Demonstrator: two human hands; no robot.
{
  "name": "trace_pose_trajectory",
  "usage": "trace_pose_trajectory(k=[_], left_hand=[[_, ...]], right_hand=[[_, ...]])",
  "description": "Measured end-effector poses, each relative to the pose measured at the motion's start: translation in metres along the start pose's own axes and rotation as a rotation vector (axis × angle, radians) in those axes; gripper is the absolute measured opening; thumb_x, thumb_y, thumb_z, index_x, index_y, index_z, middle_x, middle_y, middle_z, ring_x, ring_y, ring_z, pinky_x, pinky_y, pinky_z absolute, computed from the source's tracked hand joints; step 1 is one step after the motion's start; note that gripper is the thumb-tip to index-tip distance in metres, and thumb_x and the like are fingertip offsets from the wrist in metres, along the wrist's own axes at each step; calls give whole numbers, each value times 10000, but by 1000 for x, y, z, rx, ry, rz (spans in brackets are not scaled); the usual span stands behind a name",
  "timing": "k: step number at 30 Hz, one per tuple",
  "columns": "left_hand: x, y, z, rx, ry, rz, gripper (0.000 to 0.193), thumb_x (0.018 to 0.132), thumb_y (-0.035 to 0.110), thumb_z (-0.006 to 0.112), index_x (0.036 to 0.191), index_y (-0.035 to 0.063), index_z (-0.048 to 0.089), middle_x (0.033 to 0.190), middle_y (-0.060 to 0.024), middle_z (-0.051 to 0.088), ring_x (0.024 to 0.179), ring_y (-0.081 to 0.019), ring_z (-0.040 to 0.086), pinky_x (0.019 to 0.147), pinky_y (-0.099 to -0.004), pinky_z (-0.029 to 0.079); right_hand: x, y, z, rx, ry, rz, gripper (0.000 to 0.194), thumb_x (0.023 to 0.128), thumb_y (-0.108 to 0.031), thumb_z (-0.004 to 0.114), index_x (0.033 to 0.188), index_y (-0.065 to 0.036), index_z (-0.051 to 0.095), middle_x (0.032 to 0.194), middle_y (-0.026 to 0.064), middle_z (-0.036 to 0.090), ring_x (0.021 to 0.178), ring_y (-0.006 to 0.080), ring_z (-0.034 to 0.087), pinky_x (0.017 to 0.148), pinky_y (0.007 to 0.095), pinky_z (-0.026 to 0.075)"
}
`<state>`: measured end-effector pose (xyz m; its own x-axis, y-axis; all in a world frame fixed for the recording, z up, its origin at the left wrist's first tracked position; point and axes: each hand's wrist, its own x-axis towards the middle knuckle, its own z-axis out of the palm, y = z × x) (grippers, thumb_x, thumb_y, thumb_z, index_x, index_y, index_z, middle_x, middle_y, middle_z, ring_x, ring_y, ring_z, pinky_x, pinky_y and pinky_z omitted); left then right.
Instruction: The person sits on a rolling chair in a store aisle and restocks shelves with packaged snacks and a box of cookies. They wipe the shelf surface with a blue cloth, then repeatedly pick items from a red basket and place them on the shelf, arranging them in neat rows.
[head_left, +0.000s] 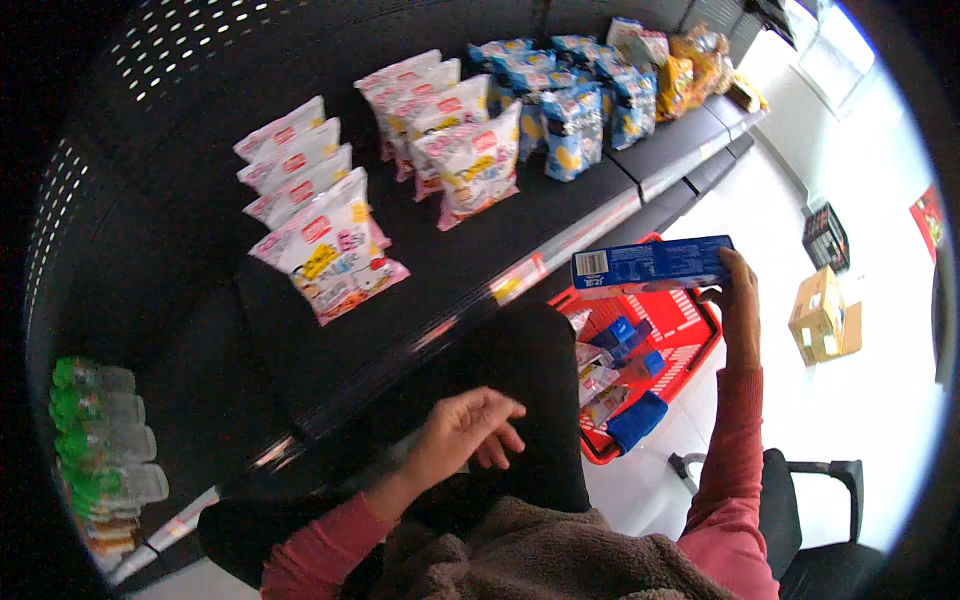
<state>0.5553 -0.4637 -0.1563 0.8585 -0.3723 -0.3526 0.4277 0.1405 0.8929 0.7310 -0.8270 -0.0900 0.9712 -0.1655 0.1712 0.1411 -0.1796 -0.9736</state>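
My right hand (736, 296) grips one end of a blue printed carton (651, 262) with a barcode, holding it above a red plastic shopping basket (694, 330). Inside the basket are small snack bags and several blue-topped packages. Fingers apart and holding nothing, my left hand (474, 427) hovers over my dark-trousered leg, near the shelf edge. On the black shelf stand rows of white-and-pink snack bags (330, 247); another row of the same kind (480, 161) is to their right. Blue snack bags (574, 131) stand beyond, beside yellow bags (675, 86).
Green-and-clear packages (112, 435) line the far left of the shelf. The shelf's front edge (600, 225) carries label strips. On the floor to the right are an opened cardboard box (817, 315) and a black crate (826, 236). A black office chair (780, 517) stands near my right arm.
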Motion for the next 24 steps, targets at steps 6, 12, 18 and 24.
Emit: trace_pose_trajectory(k=[6, 12, 18, 24], left_hand=[[-21, 45, -38, -436, 61, 77, 715, 1018, 646, 424, 1329, 14, 548, 1054, -170, 734, 755, -225, 733, 568, -272, 554], [-83, 59, -98, -388, 308, 189, 550, 1041, 540, 474, 1327, 80, 575, 1094, -122, 732, 781, -242, 722, 587, -339, 554], [-169, 54, -141, -214, 511, 357, 667, 1054, 370, 551, 1616, 149, 268, 1220, -101, 645, 968, -222, 686, 791, -327, 541], [-223, 41, -179, -104, 742, 463, 671, 1035, 319, 608, 1593, 104, 304, 1245, -98, 636, 1030, -226, 673, 875, -362, 568]], right_hand=[[-40, -59, 78, 188, -406, -68, 724, 916, -497, 625, 1368, 61, 538, 1135, 143, 679, 939, 188, 679, 768, 280, 557], [-89, -96, 163, 232, -846, -93, 890, 778, -230, 868, 1495, 34, 413, 1407, 144, 558, 1294, 230, 541, 1109, 362, 407], [-119, -94, 242, 167, -1038, -84, 833, 818, -35, 818, 1537, -46, 397, 1373, 72, 584, 1210, 165, 581, 1007, 313, 490], [-143, -91, 314, 279, -1170, -65, 710, 919, -104, 758, 1526, -18, 399, 1319, 108, 605, 1144, 173, 615, 894, 295, 554]])
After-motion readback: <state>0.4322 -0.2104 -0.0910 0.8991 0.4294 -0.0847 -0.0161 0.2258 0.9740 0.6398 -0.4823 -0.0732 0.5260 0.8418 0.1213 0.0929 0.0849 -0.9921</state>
